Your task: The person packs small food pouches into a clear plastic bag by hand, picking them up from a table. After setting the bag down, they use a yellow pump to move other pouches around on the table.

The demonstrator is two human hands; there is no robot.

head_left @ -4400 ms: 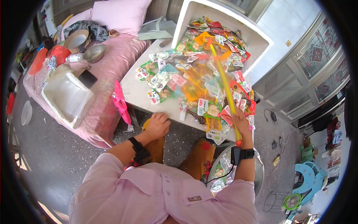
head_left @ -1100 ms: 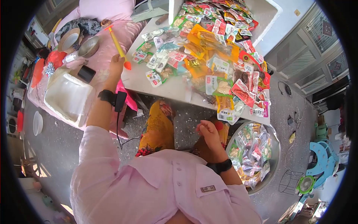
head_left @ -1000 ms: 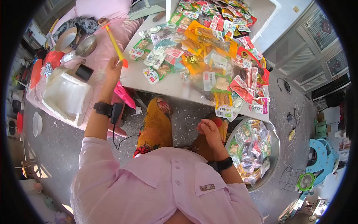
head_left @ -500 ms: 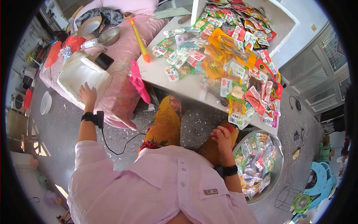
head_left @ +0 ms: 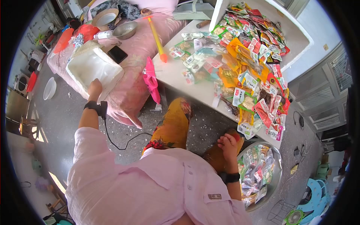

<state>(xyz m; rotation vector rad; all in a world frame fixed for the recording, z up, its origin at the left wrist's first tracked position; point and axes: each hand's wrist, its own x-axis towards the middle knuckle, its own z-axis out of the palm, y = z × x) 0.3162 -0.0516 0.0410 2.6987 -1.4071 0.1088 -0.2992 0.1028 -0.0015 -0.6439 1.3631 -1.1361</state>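
Note:
My left hand (head_left: 95, 89) is at the near edge of a white foam box (head_left: 95, 66), its fingers closed on the rim. The box lies tilted on a pink-covered bed, its hollow inside facing me. Near my knee, my right hand (head_left: 227, 147) rests with loosely curled fingers and nothing visible in it. Beside that hand a round metal basin (head_left: 278, 170) on the floor is filled with small snack packets (head_left: 257, 167). Many more colourful packets (head_left: 243, 80) are heaped on the white table (head_left: 176, 80) in front of me.
A large white box (head_left: 305, 35) lies on its side behind the heap, with packets spilling out. On the bed are a black phone (head_left: 117, 54) and a metal bowl (head_left: 125, 30). A yellow tube (head_left: 155, 39) and a pink packet (head_left: 151, 80) lie by the table's left edge.
My left hand's fingers were spread over the foam box; now they are closed at its near edge. The view has shifted, so things appear farther right. My right hand stays near my knee.

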